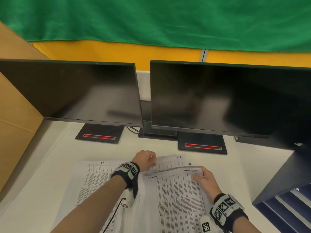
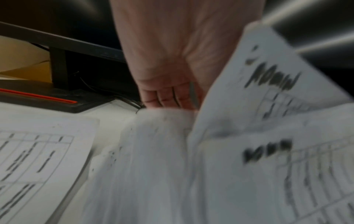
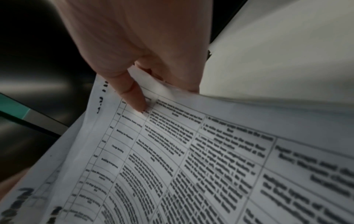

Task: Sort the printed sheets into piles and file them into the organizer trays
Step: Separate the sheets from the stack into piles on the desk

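Note:
Printed sheets with tables lie on the white desk [image 1: 55,158] in front of me. A flat pile [image 1: 94,179] sits to the left. A thicker stack [image 1: 176,190] lies in the middle, its far edge raised. My left hand [image 1: 146,158] curls round the far left corner of the raised sheets [image 2: 268,83]. My right hand [image 1: 204,176] pinches the stack's far right corner, thumb [image 3: 134,94] on top and the other fingers underneath. The dark blue organizer trays [image 1: 286,204] stand at the lower right.
Two dark monitors [image 1: 75,91] [image 1: 218,98] stand across the back of the desk, their black bases [image 1: 101,136] [image 1: 202,145] just beyond the sheets. A cardboard box [image 1: 16,123] walls off the left side. Cables run between the monitor stands.

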